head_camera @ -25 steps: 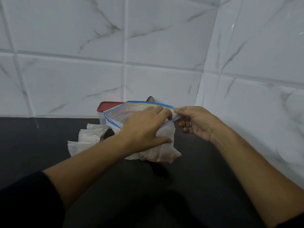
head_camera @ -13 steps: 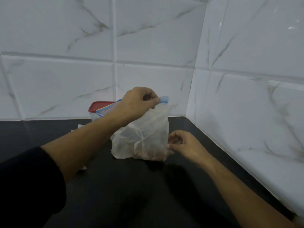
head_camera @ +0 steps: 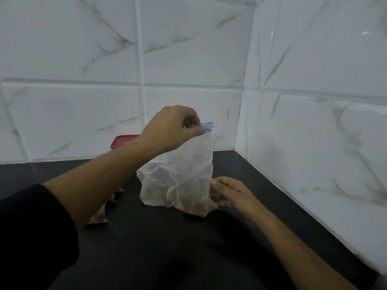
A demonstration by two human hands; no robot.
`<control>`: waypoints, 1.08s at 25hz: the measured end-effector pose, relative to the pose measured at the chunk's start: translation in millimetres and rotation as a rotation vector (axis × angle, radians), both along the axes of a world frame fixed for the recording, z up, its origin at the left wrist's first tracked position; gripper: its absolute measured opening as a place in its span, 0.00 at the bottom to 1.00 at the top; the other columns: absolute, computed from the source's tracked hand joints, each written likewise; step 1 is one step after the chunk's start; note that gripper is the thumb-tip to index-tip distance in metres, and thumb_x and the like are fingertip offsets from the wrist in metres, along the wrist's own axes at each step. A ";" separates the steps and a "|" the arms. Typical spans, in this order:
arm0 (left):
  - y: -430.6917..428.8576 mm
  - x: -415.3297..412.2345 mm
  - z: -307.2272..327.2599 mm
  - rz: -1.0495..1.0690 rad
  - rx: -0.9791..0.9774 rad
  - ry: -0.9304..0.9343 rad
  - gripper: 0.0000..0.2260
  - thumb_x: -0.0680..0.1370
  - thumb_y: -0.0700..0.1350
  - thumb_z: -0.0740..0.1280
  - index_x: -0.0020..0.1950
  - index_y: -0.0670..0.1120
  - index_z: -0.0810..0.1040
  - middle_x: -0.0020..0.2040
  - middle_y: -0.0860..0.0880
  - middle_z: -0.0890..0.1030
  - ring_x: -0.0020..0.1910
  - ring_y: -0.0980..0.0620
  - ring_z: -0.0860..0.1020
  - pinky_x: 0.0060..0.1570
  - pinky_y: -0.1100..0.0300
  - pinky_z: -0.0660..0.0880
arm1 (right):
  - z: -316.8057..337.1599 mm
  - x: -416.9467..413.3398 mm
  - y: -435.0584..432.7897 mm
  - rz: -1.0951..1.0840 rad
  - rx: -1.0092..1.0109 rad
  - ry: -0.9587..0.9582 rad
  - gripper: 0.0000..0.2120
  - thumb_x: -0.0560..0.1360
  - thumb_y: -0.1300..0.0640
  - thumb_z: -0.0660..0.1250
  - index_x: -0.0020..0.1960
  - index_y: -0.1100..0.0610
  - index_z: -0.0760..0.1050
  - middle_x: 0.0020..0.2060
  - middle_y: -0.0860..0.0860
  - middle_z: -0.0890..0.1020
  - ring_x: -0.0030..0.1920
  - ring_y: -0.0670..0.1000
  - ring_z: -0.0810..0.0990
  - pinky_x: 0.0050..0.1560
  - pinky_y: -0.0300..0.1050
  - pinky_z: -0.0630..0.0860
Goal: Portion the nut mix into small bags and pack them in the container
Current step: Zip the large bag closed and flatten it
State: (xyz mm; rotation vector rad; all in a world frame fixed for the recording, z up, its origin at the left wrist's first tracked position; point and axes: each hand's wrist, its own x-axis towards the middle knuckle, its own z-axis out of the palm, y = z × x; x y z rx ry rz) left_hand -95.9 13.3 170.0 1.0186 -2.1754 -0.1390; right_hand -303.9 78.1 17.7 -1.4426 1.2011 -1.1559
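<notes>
A large clear zip bag (head_camera: 180, 174) with a blue zip strip stands on the black counter, brown nut mix showing through its bottom. My left hand (head_camera: 171, 128) pinches the bunched top of the bag at the zip and holds it upright. My right hand (head_camera: 230, 192) is low at the bag's right bottom corner, fingers curled against the plastic. Behind my left forearm sits a container with a red lid (head_camera: 122, 140), mostly hidden. Small filled bags (head_camera: 100, 216) lie on the counter under my left arm, only their edges showing.
The black counter (head_camera: 230, 248) meets white marble-look tiled walls (head_camera: 314, 122) at the back and on the right, forming a corner just behind the bag.
My right hand let go of the bag's top and dropped to its bottom right corner. My left hand gathered the top and holds it up. The view shifted left and closer.
</notes>
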 end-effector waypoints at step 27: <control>-6.1 -0.5 13.5 0.340 -0.579 -0.603 0.10 0.82 0.44 0.62 0.47 0.46 0.83 0.43 0.49 0.78 0.37 0.47 0.77 0.32 0.56 0.66 | -22.1 -4.5 -9.7 -0.292 -0.217 0.552 0.06 0.76 0.57 0.74 0.43 0.48 0.81 0.40 0.45 0.85 0.41 0.42 0.84 0.46 0.40 0.82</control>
